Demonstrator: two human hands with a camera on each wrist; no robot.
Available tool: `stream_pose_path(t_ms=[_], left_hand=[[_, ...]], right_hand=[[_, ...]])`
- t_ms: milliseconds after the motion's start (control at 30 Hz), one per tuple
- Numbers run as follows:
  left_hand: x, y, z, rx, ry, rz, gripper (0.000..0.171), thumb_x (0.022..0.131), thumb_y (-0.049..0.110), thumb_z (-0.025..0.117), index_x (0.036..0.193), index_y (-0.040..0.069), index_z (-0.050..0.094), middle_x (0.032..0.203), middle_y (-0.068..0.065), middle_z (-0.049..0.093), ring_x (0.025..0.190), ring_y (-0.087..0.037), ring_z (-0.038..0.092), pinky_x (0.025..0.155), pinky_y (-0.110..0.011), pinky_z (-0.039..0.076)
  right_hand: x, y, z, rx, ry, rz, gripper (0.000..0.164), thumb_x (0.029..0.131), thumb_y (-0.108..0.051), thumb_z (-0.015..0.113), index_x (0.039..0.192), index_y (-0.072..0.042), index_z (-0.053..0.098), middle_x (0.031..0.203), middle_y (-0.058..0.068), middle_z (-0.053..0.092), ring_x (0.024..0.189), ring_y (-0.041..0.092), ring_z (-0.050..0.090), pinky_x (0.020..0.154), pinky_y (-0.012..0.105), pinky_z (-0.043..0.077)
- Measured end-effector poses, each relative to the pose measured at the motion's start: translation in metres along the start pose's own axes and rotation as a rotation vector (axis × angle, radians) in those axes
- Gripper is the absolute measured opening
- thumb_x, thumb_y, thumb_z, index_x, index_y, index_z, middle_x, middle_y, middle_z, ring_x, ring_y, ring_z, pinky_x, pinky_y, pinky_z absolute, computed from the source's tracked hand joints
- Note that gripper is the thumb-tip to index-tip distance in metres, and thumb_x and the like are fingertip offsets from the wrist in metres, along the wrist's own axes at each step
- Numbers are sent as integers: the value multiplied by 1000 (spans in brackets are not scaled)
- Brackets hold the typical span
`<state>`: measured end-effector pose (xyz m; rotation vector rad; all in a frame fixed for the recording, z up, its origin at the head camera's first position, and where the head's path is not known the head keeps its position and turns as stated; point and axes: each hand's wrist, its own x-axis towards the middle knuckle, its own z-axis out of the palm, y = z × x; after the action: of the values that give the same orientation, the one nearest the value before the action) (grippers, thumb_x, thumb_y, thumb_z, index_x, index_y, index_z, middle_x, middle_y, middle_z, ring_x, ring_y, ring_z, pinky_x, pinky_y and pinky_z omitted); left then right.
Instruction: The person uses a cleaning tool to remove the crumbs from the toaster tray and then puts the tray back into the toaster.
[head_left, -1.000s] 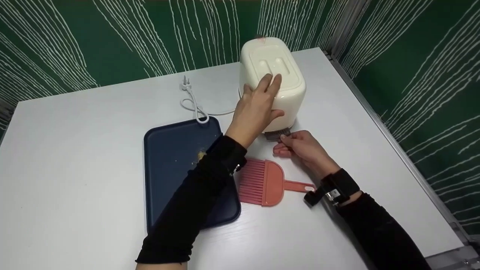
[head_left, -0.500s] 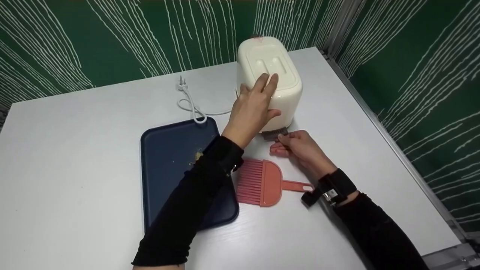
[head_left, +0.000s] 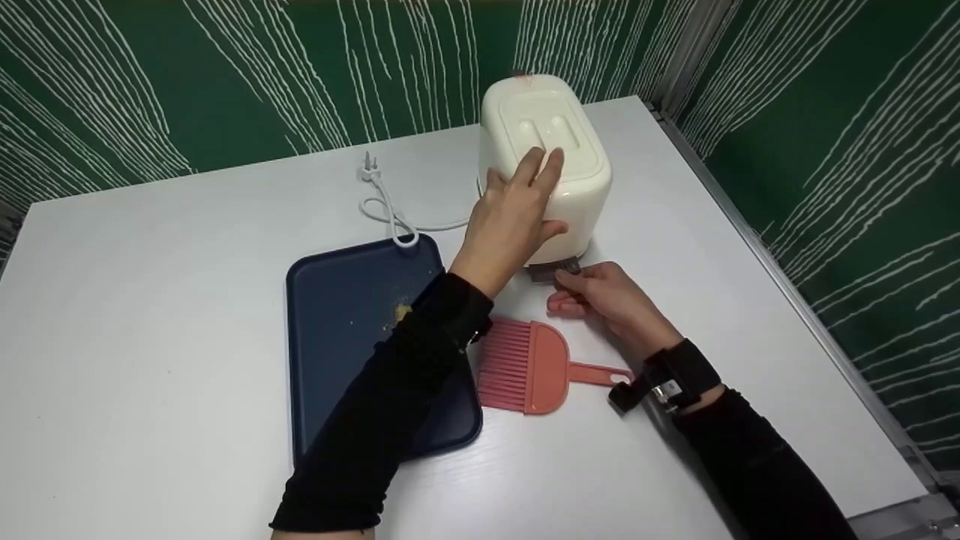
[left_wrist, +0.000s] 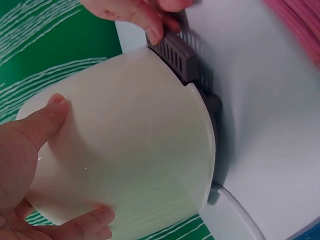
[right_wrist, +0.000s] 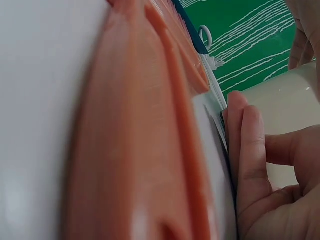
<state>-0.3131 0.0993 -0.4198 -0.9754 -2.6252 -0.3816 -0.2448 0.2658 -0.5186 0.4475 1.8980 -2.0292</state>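
Observation:
A cream toaster (head_left: 583, 199) with a closed top stands at the back right of the table. My left hand (head_left: 508, 221) rests on its top edge and near side, fingers spread and mostly straight, pressing on the casing. At the base of the near end, a grey slotted crumb tray (head_left: 546, 272) sticks out a little. My right hand (head_left: 615, 300) pinches its edge between thumb and fingers. The left wrist view shows the slots of the crumb tray (left_wrist: 176, 57) close up, under the right thumb. Inside the toaster the rest of that part is hidden.
A dark blue tray (head_left: 326, 300) with yellow crumbs (head_left: 403, 310) lies left of the toaster, partly under my left forearm. A coral brush (head_left: 549, 367) lies beside it, near my right wrist. The white cord (head_left: 442, 226) reaches a plug (head_left: 370, 172) at the back.

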Motion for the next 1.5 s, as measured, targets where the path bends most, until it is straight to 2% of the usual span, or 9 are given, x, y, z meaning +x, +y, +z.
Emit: stream_pose_path(t_ms=[133, 267, 567, 800, 900, 1000, 1133, 1333, 1500], left_hand=[[0, 1, 0, -13, -7, -5, 84, 85, 50, 75, 154, 18, 38, 154, -6, 44, 109, -45, 59, 79, -43, 61], [0, 1, 1, -16, -4, -10, 84, 85, 49, 76, 154, 18, 39, 154, -6, 44, 109, -45, 59, 79, -43, 62], [0, 1, -2, -11, -12, -16, 84, 85, 49, 76, 154, 18, 40, 153, -7, 45, 108, -46, 60, 80, -44, 61], [1, 0, -2, -34, -9, -3, 83, 85, 48, 77, 153, 18, 41, 153, -7, 45, 108, -46, 59, 81, -45, 61], [-1, -1, -1, -42, -15, -6, 83, 85, 48, 76, 154, 19, 41, 153, -7, 45, 110, -47, 59, 81, -46, 61], [-2, -2, 0, -49, -24, -11, 83, 85, 47, 77, 154, 19, 41, 154, -7, 44, 111, -47, 59, 82, -46, 60], [-1, -2, -1, -51, -28, -12, 82, 85, 47, 76, 154, 19, 40, 154, -8, 44, 111, -48, 58, 82, -47, 60], [1, 0, -2, -55, -16, -5, 83, 85, 47, 77, 154, 19, 41, 153, -7, 45, 111, -48, 59, 81, -47, 61], [1, 2, -3, -59, -6, -4, 83, 85, 47, 77, 153, 19, 41, 153, -8, 45, 111, -47, 59, 83, -47, 60]], right_hand=[[-1, 0, 0, 20, -22, 28, 28, 105, -17, 51, 104, 11, 56, 70, 4, 73, 66, 12, 74, 67, 20, 60], [-1, -1, 5, 89, -35, 24, 26, 106, -13, 47, 103, 10, 57, 72, 6, 73, 70, 13, 74, 69, 20, 59], [-5, 0, 14, 190, 33, -41, 30, 106, -7, 44, 108, 16, 64, 73, 7, 75, 72, 13, 75, 74, 23, 60], [-4, -3, 14, 133, 13, -25, 28, 106, -7, 43, 99, 12, 63, 74, 8, 74, 73, 14, 75, 72, 22, 60], [-3, -4, 15, 129, -1, 8, 28, 106, -7, 43, 106, 15, 60, 77, 9, 74, 76, 15, 75, 73, 20, 60], [-4, -4, 18, 147, -6, 46, 34, 107, -9, 41, 120, 19, 56, 80, 10, 75, 80, 15, 76, 75, 20, 59], [-6, -4, 22, 183, -10, 53, 40, 108, -10, 38, 130, 21, 50, 83, 12, 76, 83, 18, 77, 77, 22, 60], [-8, -7, 23, 218, 9, 52, 40, 108, -10, 37, 132, 20, 49, 83, 12, 77, 82, 19, 77, 74, 21, 59], [-10, -7, 21, 274, 22, 65, 38, 108, -9, 38, 129, 18, 52, 85, 14, 77, 83, 21, 77, 77, 23, 60]])
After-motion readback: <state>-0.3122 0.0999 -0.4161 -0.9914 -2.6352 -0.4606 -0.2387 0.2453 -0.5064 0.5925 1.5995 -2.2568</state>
